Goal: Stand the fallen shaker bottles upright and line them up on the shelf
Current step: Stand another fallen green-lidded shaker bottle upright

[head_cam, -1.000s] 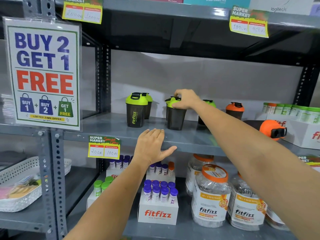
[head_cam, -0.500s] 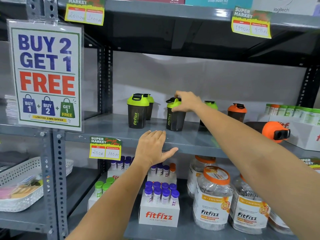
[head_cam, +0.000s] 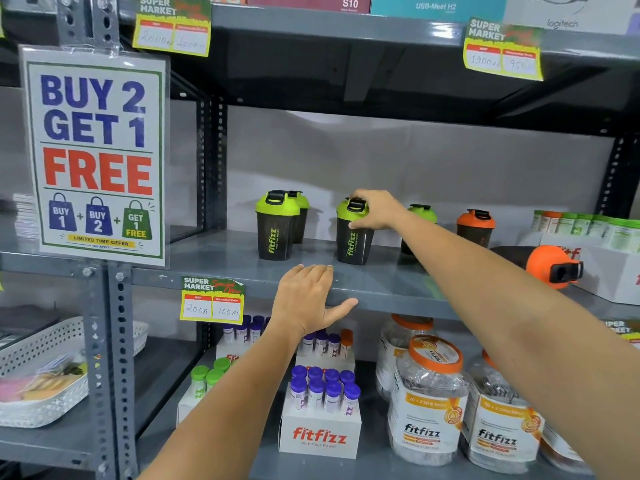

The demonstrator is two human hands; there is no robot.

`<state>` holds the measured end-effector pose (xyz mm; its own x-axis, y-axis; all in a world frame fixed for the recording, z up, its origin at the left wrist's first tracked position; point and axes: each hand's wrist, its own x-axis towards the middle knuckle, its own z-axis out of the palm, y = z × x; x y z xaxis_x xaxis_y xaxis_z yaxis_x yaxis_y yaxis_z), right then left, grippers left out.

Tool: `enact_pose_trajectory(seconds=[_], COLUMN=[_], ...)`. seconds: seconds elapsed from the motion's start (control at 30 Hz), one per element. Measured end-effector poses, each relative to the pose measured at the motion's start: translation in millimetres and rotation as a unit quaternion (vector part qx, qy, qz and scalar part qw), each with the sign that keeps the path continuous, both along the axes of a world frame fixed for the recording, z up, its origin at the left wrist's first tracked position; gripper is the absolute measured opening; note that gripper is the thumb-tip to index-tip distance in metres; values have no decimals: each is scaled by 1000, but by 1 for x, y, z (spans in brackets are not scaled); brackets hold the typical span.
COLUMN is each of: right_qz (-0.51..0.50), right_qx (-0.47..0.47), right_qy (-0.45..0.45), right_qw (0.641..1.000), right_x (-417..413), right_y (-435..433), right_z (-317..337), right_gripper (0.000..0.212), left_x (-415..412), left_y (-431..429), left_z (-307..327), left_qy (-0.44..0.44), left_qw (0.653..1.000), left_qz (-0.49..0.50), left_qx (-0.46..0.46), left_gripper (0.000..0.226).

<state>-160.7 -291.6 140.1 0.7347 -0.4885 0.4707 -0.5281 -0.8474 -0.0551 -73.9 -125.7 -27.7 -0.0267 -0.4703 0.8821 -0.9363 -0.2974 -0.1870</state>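
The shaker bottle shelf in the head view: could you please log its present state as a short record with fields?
right hand: grips the lid of the green-lidded shaker, upright on the shelf
left hand: flat on the shelf's front edge
left shaker: upright, green lid, another behind it
orange shaker: upright
fallen shaker: on its side, orange lid, far right

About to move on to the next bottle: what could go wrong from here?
1. The right hand holds the green-lidded shaker only by its lid; a careless release could topple it.
2. The orange-lidded shaker lies on its side by the shelf front edge; the forearm passes close and might roll it off.
3. The left hand rests on that edge, in its path.
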Motion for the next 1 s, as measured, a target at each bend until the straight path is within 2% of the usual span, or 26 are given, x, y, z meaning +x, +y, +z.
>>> enact_pose_trajectory(seconds=[0.17, 0.43, 0.8, 1.0], right_qz=[30, 43, 62, 41], right_qx=[38, 40, 16, 9], right_qy=[4, 9, 31, 12], right_qw=[999, 998, 997, 999], right_x=[-6, -12, -28, -84], right_y=[-5, -7, -1, -16], right_z=[8, 5, -2, 21], right_gripper=[65, 67, 101, 87], left_x=[1, 1, 1, -3], left_y=[0, -1, 1, 1], left_z=[1, 0, 1, 5], left_qy=[-6, 1, 17, 33], left_qw=[1000, 1000, 999, 999], left_qz=[7, 5, 12, 9], left_qx=[-1, 11, 34, 28], left_gripper=[74, 74, 71, 71])
